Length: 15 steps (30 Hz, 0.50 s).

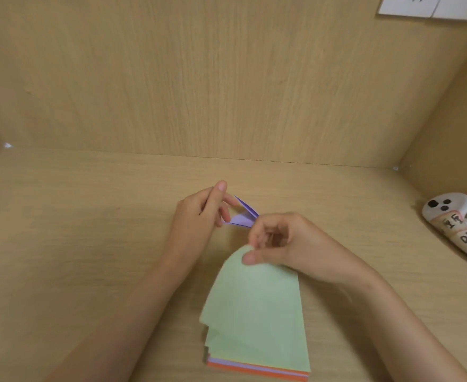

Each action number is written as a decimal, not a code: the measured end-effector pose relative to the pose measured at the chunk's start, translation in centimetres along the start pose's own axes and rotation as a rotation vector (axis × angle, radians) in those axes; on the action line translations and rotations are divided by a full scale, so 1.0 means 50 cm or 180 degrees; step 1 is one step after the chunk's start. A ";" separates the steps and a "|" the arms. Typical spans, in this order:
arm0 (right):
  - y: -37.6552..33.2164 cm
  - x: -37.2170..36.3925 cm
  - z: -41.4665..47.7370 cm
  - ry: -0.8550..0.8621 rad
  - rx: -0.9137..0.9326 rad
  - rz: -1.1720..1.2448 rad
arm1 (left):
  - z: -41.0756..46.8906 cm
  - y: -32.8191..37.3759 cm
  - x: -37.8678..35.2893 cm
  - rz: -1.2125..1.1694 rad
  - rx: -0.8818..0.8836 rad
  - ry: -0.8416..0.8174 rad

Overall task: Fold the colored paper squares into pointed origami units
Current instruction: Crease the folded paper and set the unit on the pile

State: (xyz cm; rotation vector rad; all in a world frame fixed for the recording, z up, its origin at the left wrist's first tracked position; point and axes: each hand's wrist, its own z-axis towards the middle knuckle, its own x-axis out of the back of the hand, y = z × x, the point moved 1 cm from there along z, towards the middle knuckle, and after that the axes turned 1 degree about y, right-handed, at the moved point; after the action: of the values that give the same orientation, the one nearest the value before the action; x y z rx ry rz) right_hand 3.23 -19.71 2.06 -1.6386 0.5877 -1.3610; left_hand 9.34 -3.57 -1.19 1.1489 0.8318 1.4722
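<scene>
**A:** What do we meet first, starting out at nine o'clock?

**B:** We meet bare desk [75,244] there, in light wood, with a wooden back panel [199,78] rising behind it. Just left of centre comes our left hand [199,216]. Its fingers are curled, and the fingertips [231,200] hold the tips of the purple unit [243,217].

**A:** And where do we find that unit?

**B:** We find it between the two hands, at twelve o'clock from the stack. It is folded narrow, with two pointed flaps spreading towards the left hand.

**A:** And the right hand?

**B:** Our right hand [276,241] grips the unit's other end, at its three o'clock, fingers clenched on the paper. The thumb [250,258] lies over the far corner of the stack of paper squares [254,312]. We cannot tell whether it presses there.

**A:** What do we make of the stack?

**B:** It lies on the desk at six o'clock from the hands. The top sheet is pale green, and we see purple and orange edges below.

**A:** Further right?

**B:** At three o'clock we see a white controller [453,224] with handwritten labels lying on the desk. At one o'clock there is a white sheet [431,6] on the back panel.
</scene>
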 end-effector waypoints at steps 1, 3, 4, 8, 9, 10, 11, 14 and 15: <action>0.002 0.008 0.001 0.0202 0.0049 0.0306 | 0.001 0.008 -0.002 -0.0301 0.0123 -0.0122; 0.008 0.024 0.005 0.0777 0.0070 0.0863 | 0.000 0.027 -0.003 -0.0867 0.0456 -0.0386; 0.013 0.031 0.008 0.1083 0.0049 0.1041 | -0.001 0.034 0.000 -0.0954 0.0566 -0.0532; 0.028 0.045 0.013 0.1780 -0.0059 0.1071 | -0.006 0.042 0.023 -0.0619 0.0654 -0.1239; 0.029 0.045 0.014 0.1806 -0.0050 0.1070 | -0.007 0.044 0.026 -0.0594 0.0627 -0.1272; 0.030 0.044 0.014 0.1801 -0.0022 0.1095 | -0.008 0.043 0.027 -0.0556 0.0609 -0.1237; 0.031 0.041 0.015 0.1793 0.0004 0.1111 | -0.008 0.039 0.026 -0.0515 0.0582 -0.1188; 0.032 0.037 0.014 0.1885 0.0240 0.0886 | -0.011 0.032 0.020 -0.0492 0.0536 -0.1064; 0.031 0.041 0.012 0.1883 0.0426 0.0723 | -0.009 0.031 0.022 -0.0535 0.0572 -0.0953</action>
State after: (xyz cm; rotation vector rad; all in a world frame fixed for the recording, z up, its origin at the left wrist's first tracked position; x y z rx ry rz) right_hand 4.63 -21.93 1.79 -1.0134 0.9679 -1.6717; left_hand 8.41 -2.80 0.35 1.3591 0.8397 1.0719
